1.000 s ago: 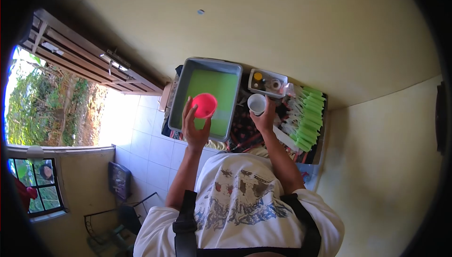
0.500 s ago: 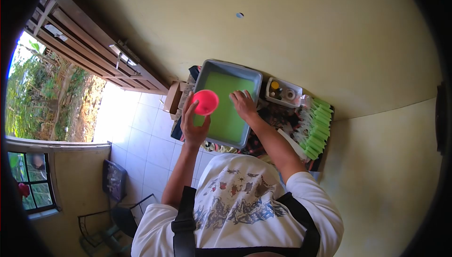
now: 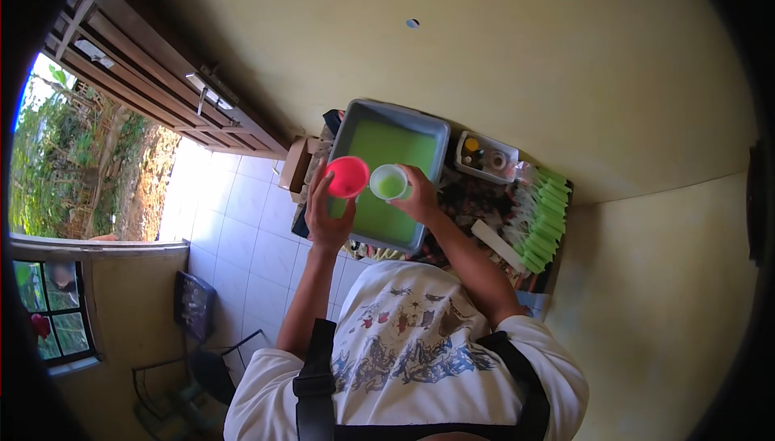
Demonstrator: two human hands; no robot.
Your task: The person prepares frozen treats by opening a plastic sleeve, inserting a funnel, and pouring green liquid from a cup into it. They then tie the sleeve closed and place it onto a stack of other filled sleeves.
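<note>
A grey rectangular tub (image 3: 437,150) holds green liquid. Over its left side my left hand (image 3: 327,219) grips a red funnel (image 3: 348,176), with its wide mouth facing up. My right hand (image 3: 418,196) is closed around a small clear cup (image 3: 389,182) with green liquid in it, above the middle of the tub. The cup is just to the right of the funnel. Whether anything is inside the funnel I cannot tell.
Right of the tub are a white tray (image 3: 487,173) with small bottles and a tape roll, several green-filled plastic packets (image 3: 547,219) and a white strip (image 3: 497,245). A cardboard box (image 3: 299,165) is at the left, near an open door (image 3: 169,77).
My right hand has turned and moved slightly down, and the cup with green liquid now shows in it. The funnel has shifted slightly left in my left hand.
</note>
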